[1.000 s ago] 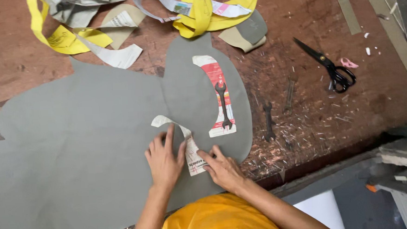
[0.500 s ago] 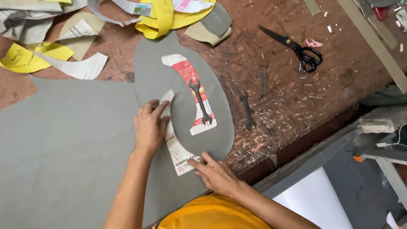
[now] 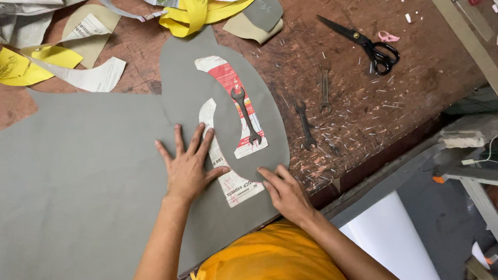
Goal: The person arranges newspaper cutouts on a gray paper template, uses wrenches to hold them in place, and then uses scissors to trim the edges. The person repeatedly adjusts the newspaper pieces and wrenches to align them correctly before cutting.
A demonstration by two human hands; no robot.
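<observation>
A scarred reddish-brown wooden workbench [image 3: 372, 111] fills most of the view, its top nicked with pale cuts and scraps. Past its near edge lies a grey floor with a white sheet [image 3: 387, 235] and pale timber frames at the right. A large sheet of grey leather-like material [image 3: 75, 189] covers the left of the bench.

The curved white paper pattern piece [image 3: 228, 169] lies on the grey sheet near the bench's front edge. Its long axis runs from the upper left, beside the fingers, down to the lower right, and its broad end points toward the person. The left hand [image 3: 187, 166] presses flat on the grey sheet with fingers spread apart, its fingertips and thumb on the pattern's edge. The right hand [image 3: 286, 192] rests at the pattern's lower right corner, fingers loosely extended, gripping nothing.

Just above, a second curved red-and-white paper pattern [image 3: 233, 101] lies weighted by a dark open-ended spanner [image 3: 245, 114] set along its length. Two more dark spanners [image 3: 314, 105] lie on bare wood to the right, well apart from black-handled scissors [image 3: 363, 42]. Yellow strips [image 3: 197, 9] and paper offcuts crowd the far edge.
</observation>
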